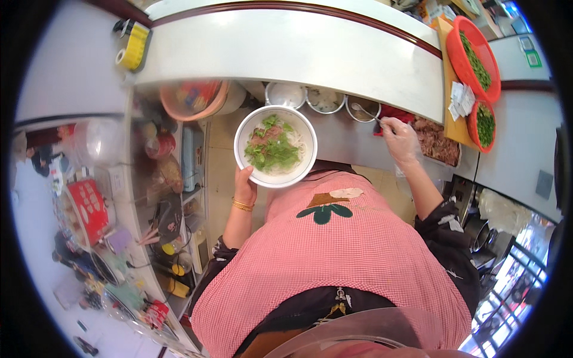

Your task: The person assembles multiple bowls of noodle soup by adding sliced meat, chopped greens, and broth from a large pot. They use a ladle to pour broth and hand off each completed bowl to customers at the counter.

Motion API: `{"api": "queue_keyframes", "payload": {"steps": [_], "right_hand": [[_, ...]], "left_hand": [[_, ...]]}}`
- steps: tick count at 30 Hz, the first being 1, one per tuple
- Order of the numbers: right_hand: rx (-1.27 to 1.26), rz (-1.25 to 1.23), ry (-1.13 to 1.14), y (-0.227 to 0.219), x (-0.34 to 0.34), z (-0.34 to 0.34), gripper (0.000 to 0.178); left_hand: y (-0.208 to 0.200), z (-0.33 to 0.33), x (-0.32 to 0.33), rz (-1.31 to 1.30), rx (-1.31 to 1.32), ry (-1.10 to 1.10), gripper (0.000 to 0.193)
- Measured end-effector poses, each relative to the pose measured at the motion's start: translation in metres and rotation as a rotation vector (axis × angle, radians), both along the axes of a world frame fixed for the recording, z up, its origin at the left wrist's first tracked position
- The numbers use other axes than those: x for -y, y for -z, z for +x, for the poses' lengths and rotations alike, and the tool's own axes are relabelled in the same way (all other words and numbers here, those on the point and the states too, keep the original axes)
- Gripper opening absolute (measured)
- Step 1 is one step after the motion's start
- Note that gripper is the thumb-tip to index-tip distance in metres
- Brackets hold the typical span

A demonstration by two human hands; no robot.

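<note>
My left hand (245, 185) grips the near left side of a white bowl (243, 126). In the bowl lie pale noodles (303, 145), slices of brown meat (268, 135) and chopped green herbs (276, 153). To the right, my right hand (399, 142), in a clear plastic glove, pinches the handle of a metal spoon (362, 110). The spoon's head is over a round metal container (360, 120), one of three in a row under the counter. Beside that hand is a tray of shredded brown meat (439, 142).
A white counter (286, 45) runs across in front. At its right, red baskets of greens (476, 62) (484, 125) stand by a wooden board (449, 71). An orange tub (194, 98) sits left of the metal containers. Shelves with bottles and packets (173, 197) line my left side.
</note>
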State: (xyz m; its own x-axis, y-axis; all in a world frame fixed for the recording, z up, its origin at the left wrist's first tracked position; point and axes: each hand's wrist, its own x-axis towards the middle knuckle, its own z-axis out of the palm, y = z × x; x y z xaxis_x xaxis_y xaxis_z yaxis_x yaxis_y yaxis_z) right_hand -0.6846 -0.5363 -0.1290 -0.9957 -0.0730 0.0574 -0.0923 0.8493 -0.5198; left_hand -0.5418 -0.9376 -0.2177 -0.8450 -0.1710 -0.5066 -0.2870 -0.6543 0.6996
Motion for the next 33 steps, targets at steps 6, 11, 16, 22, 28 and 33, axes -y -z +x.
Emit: {"api": "queue_keyframes", "payload": {"steps": [6, 11, 16, 22, 28, 33], "right_hand": [[0.216, 0.078, 0.097, 0.059, 0.013, -0.021, 0.019], [0.338, -0.020, 0.184, 0.058, 0.017, -0.015, 0.029], [0.467, -0.054, 0.366, 0.031, 0.011, -0.016, 0.033], [0.415, -0.204, 0.420, -0.005, -0.003, 0.005, 0.027], [0.272, -0.456, 0.221, -0.018, -0.002, 0.023, 0.018], [0.541, -0.727, 0.110, -0.033, 0.021, 0.041, 0.017]], "left_hand": [[-0.009, -0.009, -0.012, 0.005, -0.013, 0.114, 0.066], [-0.007, -0.011, -0.020, 0.055, -0.025, 0.134, 0.064], [-0.003, -0.012, -0.026, 0.021, -0.009, 0.152, 0.065], [-0.001, -0.015, -0.029, 0.022, -0.008, 0.147, 0.066], [-0.005, -0.017, -0.031, -0.009, -0.029, 0.089, 0.066], [-0.010, -0.017, -0.031, -0.047, -0.044, 0.040, 0.064]]}}
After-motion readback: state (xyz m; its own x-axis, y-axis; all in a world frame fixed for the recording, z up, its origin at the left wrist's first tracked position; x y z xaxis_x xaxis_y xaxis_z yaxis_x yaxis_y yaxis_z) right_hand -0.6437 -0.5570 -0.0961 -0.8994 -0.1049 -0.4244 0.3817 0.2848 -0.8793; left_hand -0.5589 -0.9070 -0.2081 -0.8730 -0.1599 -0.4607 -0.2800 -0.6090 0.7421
